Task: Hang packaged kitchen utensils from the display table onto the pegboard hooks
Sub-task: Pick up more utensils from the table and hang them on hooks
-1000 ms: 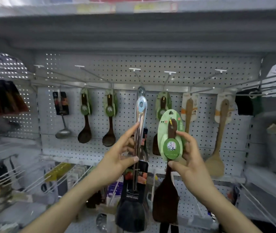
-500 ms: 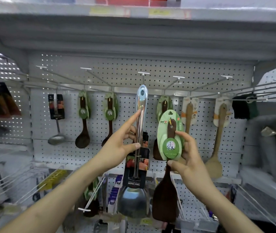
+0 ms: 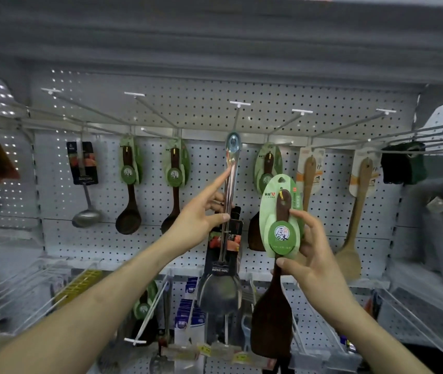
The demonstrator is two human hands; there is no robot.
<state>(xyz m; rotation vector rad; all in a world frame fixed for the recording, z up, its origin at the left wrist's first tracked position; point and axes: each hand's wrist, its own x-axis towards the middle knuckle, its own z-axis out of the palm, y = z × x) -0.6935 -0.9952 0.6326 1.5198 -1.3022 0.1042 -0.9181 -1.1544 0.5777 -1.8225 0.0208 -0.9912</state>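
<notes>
Raised over the last second: steel turner (image 3: 223, 255), hang hole now up by the middle hook (image 3: 237, 117) near the pegboard (image 3: 188, 109) upper edge. Pinched at the handle by left hand (image 3: 198, 222), forefinger laid up along it. Gripped in right hand (image 3: 317, 260): green-carded wooden spatula (image 3: 282, 230), waiting. Best done by sighting hole onto hook tip, then sliding back level, without twisting. Long axes vertical, handles up, blades down.

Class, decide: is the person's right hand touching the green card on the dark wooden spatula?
Touching. The head view shows the right hand gripping the green card: thumb at its bottom edge, fingertips wrapped over its right edge.
</notes>
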